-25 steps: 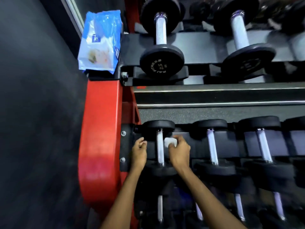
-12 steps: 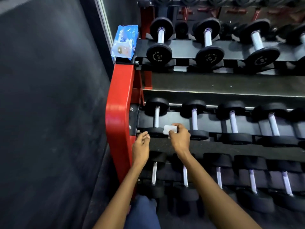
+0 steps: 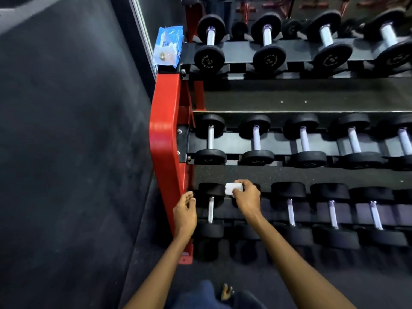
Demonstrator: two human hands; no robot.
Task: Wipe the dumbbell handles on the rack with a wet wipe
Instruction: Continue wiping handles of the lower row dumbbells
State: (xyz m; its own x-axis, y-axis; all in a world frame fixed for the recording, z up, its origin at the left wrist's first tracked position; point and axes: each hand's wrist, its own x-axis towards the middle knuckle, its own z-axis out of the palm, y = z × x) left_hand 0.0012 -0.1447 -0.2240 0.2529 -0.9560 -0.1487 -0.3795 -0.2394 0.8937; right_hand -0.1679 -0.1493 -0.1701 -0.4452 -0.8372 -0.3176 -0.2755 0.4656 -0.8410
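A three-tier rack with a red side frame [image 3: 166,134] holds rows of black dumbbells with shiny handles. My right hand [image 3: 246,197] pinches a folded white wet wipe [image 3: 231,188] just right of the leftmost dumbbell on the bottom tier. That dumbbell's handle [image 3: 210,209] stands bare between my two hands. My left hand [image 3: 185,214] hovers beside the handle's left, fingers loosely curled, holding nothing. The second bottom dumbbell is hidden behind my right hand.
A blue pack of wet wipes [image 3: 168,46] lies on the top tier's left end. Several more dumbbells [image 3: 289,210] run to the right on every tier. Dark rubber floor [image 3: 66,152] lies to the left. My knee [image 3: 200,295] and foot show at the bottom.
Both hands dropped from the middle tier's leftmost dumbbell to the bottom tier. The view pulled back, showing all three tiers. The wipe stayed in my right hand.
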